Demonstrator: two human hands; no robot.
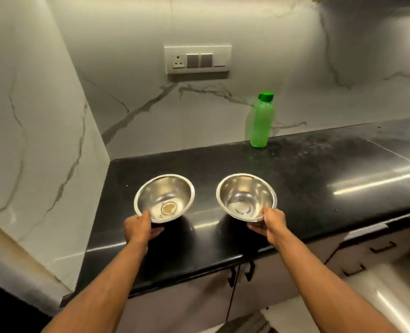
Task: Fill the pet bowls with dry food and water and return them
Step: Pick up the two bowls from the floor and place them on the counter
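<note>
Two round steel bowls [164, 197] [246, 196] over the black desk [307, 188]; left hand [139, 228] fingers [157, 230] and right hand [272, 223] fingers [255, 228] clamp their near rims.

Two steel bowls, upright, side by side above black counter [295, 188]. Left bowl [164, 198]: brownish residue at base. Right bowl [246, 197]: clean. Green bottle [261, 121] stands behind.

Shiny steel bowls [164, 198], glossy black stone counter [307, 179]

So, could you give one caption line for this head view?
Left hand and right hand hold two empty steel bowls over the black counter.
</note>
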